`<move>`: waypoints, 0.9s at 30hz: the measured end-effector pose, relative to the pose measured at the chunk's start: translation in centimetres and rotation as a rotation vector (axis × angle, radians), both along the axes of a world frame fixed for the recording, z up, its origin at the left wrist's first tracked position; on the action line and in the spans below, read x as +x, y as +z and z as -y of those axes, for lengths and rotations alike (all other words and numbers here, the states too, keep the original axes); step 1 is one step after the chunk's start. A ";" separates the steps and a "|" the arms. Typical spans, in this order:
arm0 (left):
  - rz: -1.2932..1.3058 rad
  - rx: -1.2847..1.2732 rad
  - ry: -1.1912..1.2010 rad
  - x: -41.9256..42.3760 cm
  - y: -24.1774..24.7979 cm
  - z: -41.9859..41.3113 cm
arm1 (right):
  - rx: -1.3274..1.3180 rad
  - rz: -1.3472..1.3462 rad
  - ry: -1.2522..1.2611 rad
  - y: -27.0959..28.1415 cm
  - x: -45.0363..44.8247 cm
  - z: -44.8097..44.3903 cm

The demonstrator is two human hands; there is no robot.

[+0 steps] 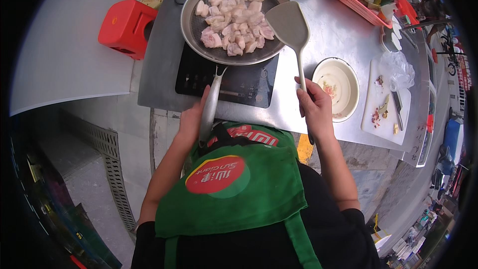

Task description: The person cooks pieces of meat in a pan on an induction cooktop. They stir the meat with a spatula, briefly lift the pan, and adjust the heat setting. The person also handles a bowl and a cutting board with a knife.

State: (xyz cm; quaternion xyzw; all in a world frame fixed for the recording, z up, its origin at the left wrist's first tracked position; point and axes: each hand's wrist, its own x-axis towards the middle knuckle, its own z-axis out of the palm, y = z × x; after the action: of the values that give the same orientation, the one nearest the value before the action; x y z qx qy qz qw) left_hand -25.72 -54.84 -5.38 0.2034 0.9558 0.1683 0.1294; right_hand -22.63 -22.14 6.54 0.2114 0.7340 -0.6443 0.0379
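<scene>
A frying pan (185, 41) holds many pale chunks of raw-looking pork (235, 22), with faint steam over them. The pan sits on a black induction cooktop (242, 86), and its metal handle (211, 106) points toward my body. My left hand (191, 116) is just left of the handle, one finger stretched toward the cooktop's front panel; the handle hides part of that hand, so whether it touches the panel is unclear. In my right hand (316, 106) is a grey-beige cooking spatula (289, 24), its blade over the pan's right rim.
Right of my right hand stands an enamel basin (353, 78) with a floral pattern. Beyond it lies a white cutting board (388, 134) with spices, a knife (399, 110) and a plastic bag (399, 69). A pink basket (351, 5) holds bottles. A red stool (125, 28) stands left.
</scene>
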 end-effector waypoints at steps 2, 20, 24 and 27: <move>-0.057 0.090 0.024 0.3 0.6 -0.3 | -0.017 -0.008 -0.036 -0.1 0.5 -0.3; 0.062 0.100 0.377 3.5 2.5 0.5 | 0.071 -0.083 0.031 -1.7 -1.0 -1.9; -0.051 0.247 0.114 2.7 1.8 -1.1 | 0.063 -0.042 0.075 -1.1 -2.0 -1.3; 0.093 0.308 0.017 2.6 2.3 -3.8 | 0.105 -0.052 0.106 -1.0 -2.3 -0.8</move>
State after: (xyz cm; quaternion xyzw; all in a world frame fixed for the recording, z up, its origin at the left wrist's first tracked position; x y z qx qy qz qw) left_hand -23.13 -51.06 -3.09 0.2045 0.9134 0.3230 0.1396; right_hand -24.92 -21.30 5.52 0.1567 0.7776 -0.6074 0.0417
